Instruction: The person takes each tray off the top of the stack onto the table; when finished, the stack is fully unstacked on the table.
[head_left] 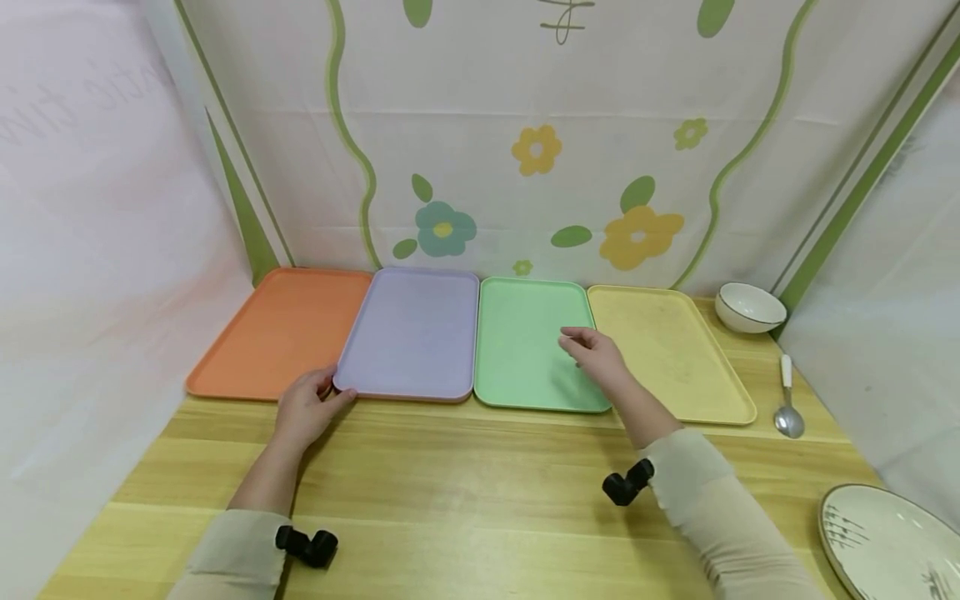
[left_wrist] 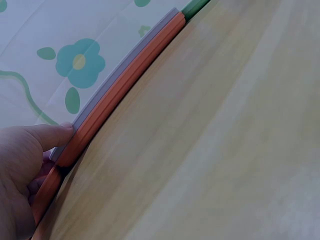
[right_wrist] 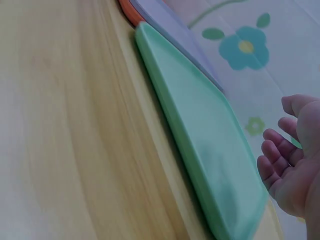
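Four trays lie side by side: an orange tray [head_left: 288,329], a purple tray [head_left: 412,333], a green tray [head_left: 525,342] and a yellow tray [head_left: 663,350]. Under the purple one, the left wrist view shows the rim of another orange tray [left_wrist: 125,82]. My left hand [head_left: 307,408] pinches the purple tray's near left corner, with the thumb at the front edge and the fingers at the side; its fingertips are partly hidden. Over the green tray's right side hovers my right hand [head_left: 596,358], fingers loosely bent, holding nothing.
To the right of the trays are a white bowl [head_left: 750,308] and a spoon [head_left: 787,408] with a white handle. A white patterned plate [head_left: 892,542] sits at the near right. Behind the wooden table [head_left: 465,500] hangs a flowered cloth [head_left: 480,125].
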